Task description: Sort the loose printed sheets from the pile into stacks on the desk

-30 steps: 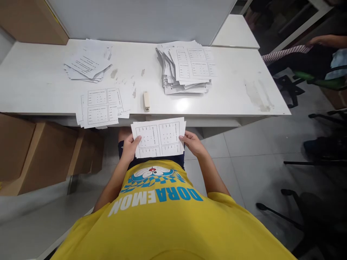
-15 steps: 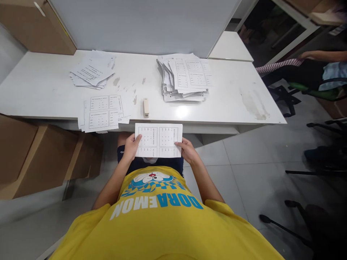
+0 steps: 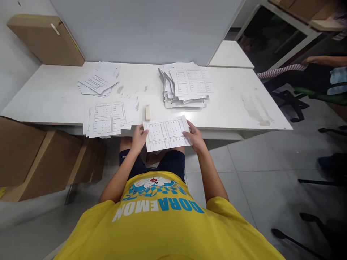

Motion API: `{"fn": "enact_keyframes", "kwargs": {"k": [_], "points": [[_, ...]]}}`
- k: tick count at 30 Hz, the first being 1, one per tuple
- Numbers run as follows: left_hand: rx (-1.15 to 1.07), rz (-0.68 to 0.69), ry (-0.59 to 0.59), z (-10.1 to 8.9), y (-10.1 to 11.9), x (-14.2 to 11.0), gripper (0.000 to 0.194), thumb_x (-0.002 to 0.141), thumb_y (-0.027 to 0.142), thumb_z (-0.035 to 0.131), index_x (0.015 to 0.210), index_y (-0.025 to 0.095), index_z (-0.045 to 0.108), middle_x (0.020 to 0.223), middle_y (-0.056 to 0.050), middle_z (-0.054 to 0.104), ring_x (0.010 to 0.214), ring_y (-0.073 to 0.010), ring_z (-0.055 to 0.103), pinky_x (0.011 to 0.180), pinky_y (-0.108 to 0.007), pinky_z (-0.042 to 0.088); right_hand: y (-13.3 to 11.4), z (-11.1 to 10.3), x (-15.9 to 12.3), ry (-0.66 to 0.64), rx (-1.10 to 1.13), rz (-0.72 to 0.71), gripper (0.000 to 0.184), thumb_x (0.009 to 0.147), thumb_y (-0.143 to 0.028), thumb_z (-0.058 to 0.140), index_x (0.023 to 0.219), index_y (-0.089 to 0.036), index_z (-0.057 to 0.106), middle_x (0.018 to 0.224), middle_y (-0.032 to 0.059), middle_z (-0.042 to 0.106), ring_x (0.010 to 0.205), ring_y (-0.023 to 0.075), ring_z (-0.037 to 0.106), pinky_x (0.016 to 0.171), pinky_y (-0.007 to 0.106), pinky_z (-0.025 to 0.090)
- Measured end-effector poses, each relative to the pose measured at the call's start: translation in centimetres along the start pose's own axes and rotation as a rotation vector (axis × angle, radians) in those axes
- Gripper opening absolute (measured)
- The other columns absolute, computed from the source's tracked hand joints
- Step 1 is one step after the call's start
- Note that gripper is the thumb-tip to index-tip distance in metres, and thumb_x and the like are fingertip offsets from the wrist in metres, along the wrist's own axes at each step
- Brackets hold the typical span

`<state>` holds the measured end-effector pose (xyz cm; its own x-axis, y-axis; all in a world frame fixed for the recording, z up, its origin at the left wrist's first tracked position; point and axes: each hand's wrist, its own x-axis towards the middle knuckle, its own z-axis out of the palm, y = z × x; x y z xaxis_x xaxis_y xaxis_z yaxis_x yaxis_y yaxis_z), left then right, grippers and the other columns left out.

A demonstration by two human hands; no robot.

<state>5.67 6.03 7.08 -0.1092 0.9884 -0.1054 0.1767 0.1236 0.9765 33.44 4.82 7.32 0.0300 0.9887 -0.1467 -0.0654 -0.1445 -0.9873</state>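
Between my two hands is a printed sheet of paper [image 3: 167, 134], tilted slightly, its far edge at the desk's front edge. My left hand [image 3: 139, 139] pinches its left end with the thumb on top. On the right end, my right hand [image 3: 195, 137] grips it the same way, fingers partly hidden underneath. Whether it is one sheet or several together, I cannot tell. Just beyond the paper lies a small cream stapler [image 3: 147, 112]. Left of it, several printed sheets [image 3: 103, 121] overhang the desk edge.
A thick stack of papers [image 3: 189, 85] sits at the back of the white desk [image 3: 230, 104], and a smaller pile [image 3: 99, 79] at the back left. Cardboard boxes [image 3: 48, 159] stand at left. Another person's arm [image 3: 325, 61] shows at far right.
Both hands have moved the paper forward to the desk edge, and it now slants up toward the right. The camera view has shifted a little.
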Motion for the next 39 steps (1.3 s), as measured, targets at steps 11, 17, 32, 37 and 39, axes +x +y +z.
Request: {"fn": "enact_keyframes", "kwargs": {"k": [11,17,32,37,39], "points": [[0.355,0.098,0.07,0.2,1.3,0.5,0.038,0.085,0.019,0.054,0.122,0.019,0.055,0.069,0.0,0.062,0.07,-0.019,0.059,0.067,-0.03,0.042,-0.8,-0.5,-0.6,0.009,-0.044,0.021,0.086,0.075,-0.031,0.068,0.153,-0.026,0.033,0.147,0.0105,0.052,0.135,0.0316,0.049,0.11,0.052,0.044],[0.247,0.087,0.101,0.7,0.9,0.7,0.037,0.083,0.018,0.051,0.12,0.019,0.055,0.058,0.004,0.054,0.058,-0.0173,0.054,0.061,-0.028,0.04,-1.1,-0.5,-0.4,0.026,-0.014,0.018,0.083,0.074,-0.03,0.07,0.151,-0.026,0.038,0.146,0.0087,0.054,0.134,0.0307,0.05,0.111,0.052,0.044],[0.742,0.643,-0.065,-0.4,2.4,2.2,0.057,0.092,0.013,0.031,0.149,0.011,0.037,0.154,-0.014,0.041,0.141,-0.0288,0.038,0.114,-0.045,0.032,-1.0,-0.4,-0.1,0.082,0.055,0.029,0.084,0.072,-0.028,0.069,0.15,-0.024,0.039,0.141,0.0103,0.058,0.13,0.031,0.054,0.107,0.05,0.047],[0.776,0.616,-0.086,-0.6,1.8,2.6,0.061,0.089,0.01,0.033,0.149,0.014,0.039,0.156,-0.012,0.038,0.136,-0.0305,0.045,0.107,-0.047,0.039,0.0,-0.2,0.0,0.095,0.013,-0.003,0.085,0.073,-0.031,0.068,0.152,-0.023,0.036,0.145,0.0114,0.054,0.133,0.0307,0.051,0.108,0.049,0.047],[0.778,0.617,-0.081,-0.5,1.6,2.6,0.062,0.087,0.008,0.033,0.149,0.015,0.04,0.156,-0.011,0.038,0.134,-0.0302,0.048,0.105,-0.046,0.041,0.2,-0.2,0.0,0.09,0.001,0.007,0.085,0.074,-0.031,0.067,0.152,-0.025,0.035,0.148,0.0102,0.051,0.135,0.0304,0.05,0.109,0.049,0.046]]}}
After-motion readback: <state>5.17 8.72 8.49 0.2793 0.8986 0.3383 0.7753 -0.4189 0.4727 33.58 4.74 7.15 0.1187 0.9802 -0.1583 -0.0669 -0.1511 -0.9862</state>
